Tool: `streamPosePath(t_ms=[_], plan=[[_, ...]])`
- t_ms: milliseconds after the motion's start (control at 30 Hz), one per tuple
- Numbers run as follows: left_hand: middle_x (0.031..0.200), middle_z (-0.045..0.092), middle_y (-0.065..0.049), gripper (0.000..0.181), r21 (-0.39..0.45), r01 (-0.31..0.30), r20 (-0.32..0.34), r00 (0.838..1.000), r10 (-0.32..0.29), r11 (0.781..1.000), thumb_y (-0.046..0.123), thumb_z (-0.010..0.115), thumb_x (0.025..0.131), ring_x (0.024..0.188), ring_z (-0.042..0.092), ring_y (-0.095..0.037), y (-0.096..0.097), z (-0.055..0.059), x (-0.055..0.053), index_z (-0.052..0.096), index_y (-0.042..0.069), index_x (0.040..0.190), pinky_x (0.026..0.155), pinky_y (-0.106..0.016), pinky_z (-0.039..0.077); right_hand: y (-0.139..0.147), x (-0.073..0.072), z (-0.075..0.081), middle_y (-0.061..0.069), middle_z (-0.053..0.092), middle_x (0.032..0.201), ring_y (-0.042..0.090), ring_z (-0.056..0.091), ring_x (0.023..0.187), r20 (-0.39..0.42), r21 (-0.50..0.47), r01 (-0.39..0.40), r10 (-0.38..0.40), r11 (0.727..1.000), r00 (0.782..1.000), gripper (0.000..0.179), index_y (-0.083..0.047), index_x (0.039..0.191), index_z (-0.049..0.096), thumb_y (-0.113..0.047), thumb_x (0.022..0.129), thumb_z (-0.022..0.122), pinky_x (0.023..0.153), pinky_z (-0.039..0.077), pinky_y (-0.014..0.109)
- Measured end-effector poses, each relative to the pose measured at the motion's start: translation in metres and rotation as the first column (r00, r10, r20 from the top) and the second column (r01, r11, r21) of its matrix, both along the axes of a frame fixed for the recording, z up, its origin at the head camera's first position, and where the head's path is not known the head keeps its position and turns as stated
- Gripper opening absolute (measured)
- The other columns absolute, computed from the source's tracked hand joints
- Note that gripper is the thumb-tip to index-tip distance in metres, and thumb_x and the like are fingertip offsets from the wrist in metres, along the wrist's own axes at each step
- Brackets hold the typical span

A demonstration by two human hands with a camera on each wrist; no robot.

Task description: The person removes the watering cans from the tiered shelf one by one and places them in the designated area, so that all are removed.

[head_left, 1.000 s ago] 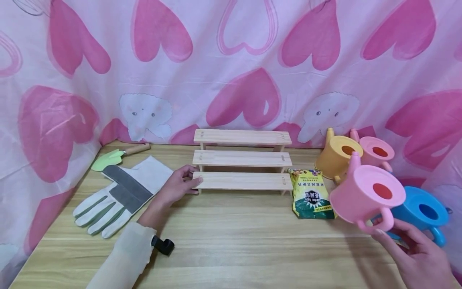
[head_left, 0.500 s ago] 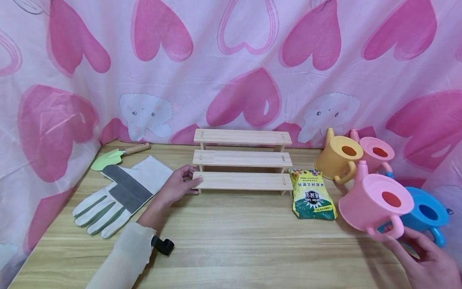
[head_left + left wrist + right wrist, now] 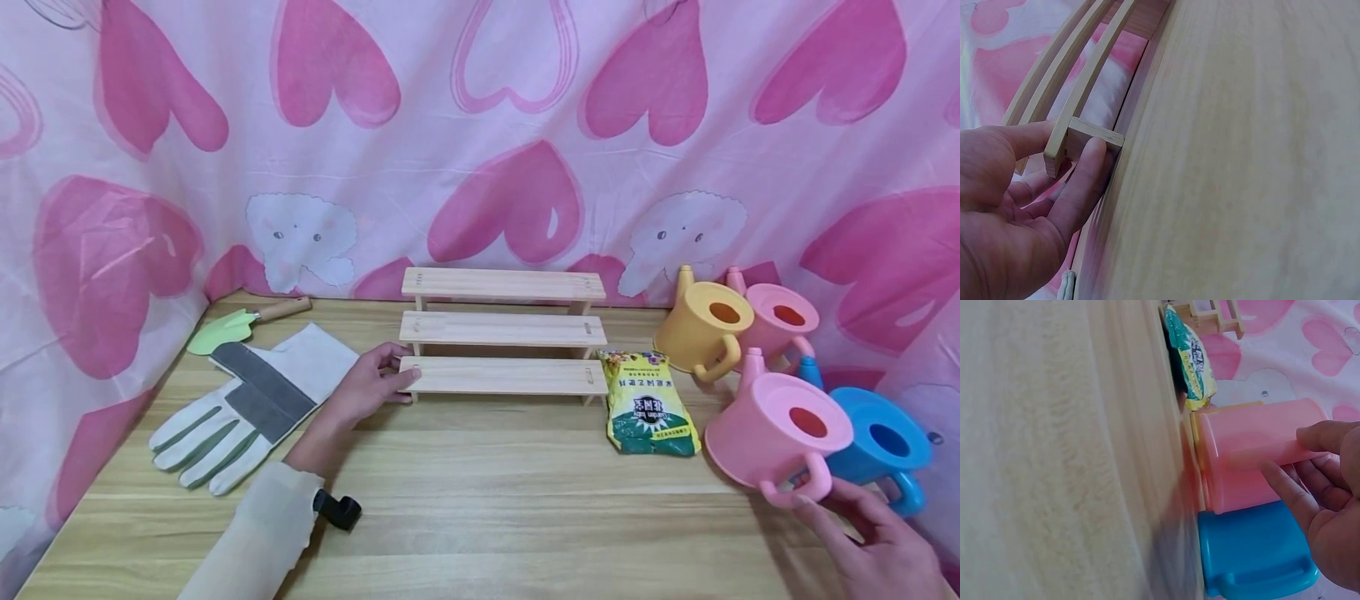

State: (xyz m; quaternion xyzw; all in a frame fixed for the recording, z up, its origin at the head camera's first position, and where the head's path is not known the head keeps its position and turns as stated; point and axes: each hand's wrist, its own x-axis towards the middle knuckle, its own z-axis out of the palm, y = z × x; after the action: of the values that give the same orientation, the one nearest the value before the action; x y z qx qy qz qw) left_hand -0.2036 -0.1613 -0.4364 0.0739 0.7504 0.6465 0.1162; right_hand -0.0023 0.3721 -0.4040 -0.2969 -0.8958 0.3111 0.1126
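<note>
At the left end of a three-step wooden display stand [image 3: 502,377], my left hand [image 3: 369,390] grips the lowest board. In the left wrist view, its thumb lies on the board and a finger presses the stand's leg [image 3: 1096,130]. My right hand [image 3: 873,529] holds a pink watering can [image 3: 776,429] by its handle, thumb and fingers pinching it in the right wrist view. The can is upright, low over the table's right side, its spout pointing to the back. It partly overlaps a blue watering can [image 3: 881,433] just right of it.
A yellow watering can [image 3: 693,329] and a second pink one [image 3: 787,304] stand at the back right. Beside the stand lies a yellow-green fertilizer bag [image 3: 651,404]. To the left are a grey-and-white work glove [image 3: 258,404] and a green trowel [image 3: 225,331]. A heart-printed curtain [image 3: 510,200] hangs behind.
My right hand has brought the pink watering can right and down toward the table, uncovering the yellow can's handle and later the blue can's spout. The left hand has stayed on the stand.
</note>
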Motion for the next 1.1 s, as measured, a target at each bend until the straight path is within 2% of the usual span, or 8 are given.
streamPosePath(t_ms=[67, 133, 233, 333, 467, 800, 1033, 1100], plan=[[0.099, 0.045, -0.014, 0.04, 0.001, 0.001, -0.001, 1.0, -0.001, 1.0, 0.004, 0.068, 0.1, 0.086, 0.063, -0.022, 0.0, 0.0, 0.0, 0.051, -0.012, 0.132, 0.076, -0.04, 0.067, 0.001, -0.001, -0.001, 0.03, 0.054, 0.137, 0.044, 0.054, 0.111, 0.037, -0.01, -0.005, 0.005, 1.0, 0.999, 0.058, 0.002, 0.148, 0.049, -0.025, 0.101, 0.069, 0.065, 0.057, 0.011], [0.099, 0.045, -0.014, 0.04, 0.002, 0.002, -0.002, 1.0, -0.002, 1.0, 0.004, 0.068, 0.1, 0.086, 0.063, -0.022, 0.0, 0.0, 0.0, 0.05, -0.012, 0.132, 0.076, -0.04, 0.067, 0.002, -0.002, -0.003, 0.03, 0.053, 0.139, 0.048, 0.052, 0.118, 0.055, -0.024, -0.003, 0.004, 1.0, 0.998, 0.06, 0.003, 0.149, 0.047, -0.028, 0.102, 0.068, 0.08, 0.062, 0.032], [0.099, 0.045, -0.014, 0.04, 0.001, 0.005, 0.001, 1.0, -0.005, 1.0, 0.005, 0.068, 0.1, 0.086, 0.063, -0.023, 0.001, 0.0, 0.0, 0.05, -0.012, 0.132, 0.076, -0.04, 0.067, 0.002, -0.003, -0.005, 0.031, 0.051, 0.14, 0.051, 0.049, 0.121, 0.068, -0.049, 0.005, -0.001, 0.999, 0.998, 0.061, 0.003, 0.15, 0.046, -0.029, 0.102, 0.067, 0.094, 0.049, 0.061], [0.1, 0.046, -0.015, 0.04, -0.004, 0.005, 0.003, 1.0, -0.005, 1.0, 0.005, 0.068, 0.1, 0.086, 0.064, -0.023, 0.001, 0.001, 0.0, 0.05, -0.011, 0.132, 0.076, -0.04, 0.067, 0.001, -0.004, -0.007, 0.03, 0.05, 0.143, 0.051, 0.048, 0.122, 0.075, -0.098, 0.024, -0.016, 0.995, 0.997, 0.065, 0.002, 0.151, 0.045, -0.034, 0.101, 0.067, 0.098, 0.046, 0.071], [0.101, 0.047, -0.016, 0.04, -0.013, 0.0, 0.006, 1.0, 0.0, 1.0, 0.006, 0.068, 0.1, 0.086, 0.064, -0.023, 0.001, 0.001, -0.001, 0.05, -0.011, 0.132, 0.075, -0.039, 0.067, 0.002, -0.005, -0.009, 0.03, 0.048, 0.144, 0.052, 0.047, 0.124, 0.089, -0.144, 0.035, -0.022, 0.989, 0.996, 0.071, 0.0, 0.152, 0.043, -0.039, 0.099, 0.069, 0.098, 0.046, 0.075], [0.1, 0.045, -0.015, 0.042, -0.021, -0.005, 0.009, 1.0, 0.005, 1.0, 0.006, 0.068, 0.1, 0.086, 0.063, -0.024, 0.001, 0.003, 0.0, 0.05, -0.011, 0.134, 0.076, -0.039, 0.067, 0.01, -0.007, -0.014, 0.034, 0.049, 0.141, 0.055, 0.049, 0.12, 0.08, -0.088, -0.011, 0.018, 0.996, 0.997, 0.068, 0.005, 0.15, 0.044, -0.034, 0.1, 0.069, 0.095, 0.045, 0.075], [0.1, 0.045, -0.015, 0.04, -0.01, -0.002, 0.011, 1.0, 0.002, 1.0, 0.005, 0.067, 0.1, 0.086, 0.064, -0.024, 0.001, 0.002, 0.001, 0.05, -0.012, 0.132, 0.076, -0.04, 0.067, 0.009, -0.005, -0.014, 0.033, 0.048, 0.143, 0.055, 0.049, 0.122, 0.084, -0.105, -0.002, 0.011, 0.994, 0.996, 0.069, 0.003, 0.152, 0.042, -0.034, 0.1, 0.069, 0.095, 0.045, 0.075], [0.101, 0.045, -0.016, 0.04, -0.009, 0.0, 0.01, 1.0, 0.0, 1.0, 0.006, 0.067, 0.1, 0.086, 0.064, -0.024, 0.001, 0.002, 0.001, 0.05, -0.012, 0.132, 0.076, -0.04, 0.067, 0.012, -0.005, -0.014, 0.033, 0.046, 0.144, 0.056, 0.049, 0.122, 0.084, -0.094, -0.026, 0.034, 0.995, 0.996, 0.07, 0.003, 0.153, 0.041, -0.034, 0.1, 0.069, 0.095, 0.044, 0.074]])
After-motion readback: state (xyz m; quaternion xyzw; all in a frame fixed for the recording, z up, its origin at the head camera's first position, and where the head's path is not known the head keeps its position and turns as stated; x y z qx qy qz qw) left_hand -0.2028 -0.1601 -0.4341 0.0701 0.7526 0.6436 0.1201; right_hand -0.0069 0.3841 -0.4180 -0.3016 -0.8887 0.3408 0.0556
